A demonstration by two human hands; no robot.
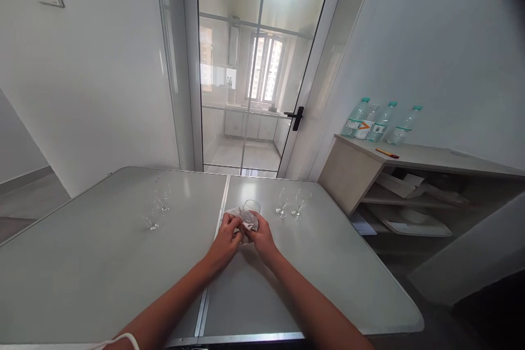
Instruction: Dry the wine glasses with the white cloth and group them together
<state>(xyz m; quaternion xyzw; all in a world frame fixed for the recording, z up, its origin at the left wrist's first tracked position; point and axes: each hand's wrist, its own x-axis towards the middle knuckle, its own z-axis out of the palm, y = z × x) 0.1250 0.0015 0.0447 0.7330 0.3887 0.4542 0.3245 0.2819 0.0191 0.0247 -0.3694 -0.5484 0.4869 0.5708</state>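
Over the middle of the table, near its metal seam, I hold a clear glass [251,206] together with a crumpled white cloth [249,220]. My left hand [228,234] pinches the cloth, with its fingers curled in. My right hand [261,236] is closed round the glass and part of the cloth. Only the bowl's rim shows above my fingers; the lower part of this glass is hidden. Two stemmed wine glasses, a nearer one [282,211] and another [298,211], stand upright to the right. On the left stand two more clear stemmed glasses [152,224], [164,206].
The grey table [102,279] has rounded corners and a metal strip [204,306] across it. At the right, a wooden shelf unit [356,172] bears several plastic bottles [379,123] and an orange-red stick-like item [386,153]. Beyond the table is a glass door [229,147] with a black handle [298,118].
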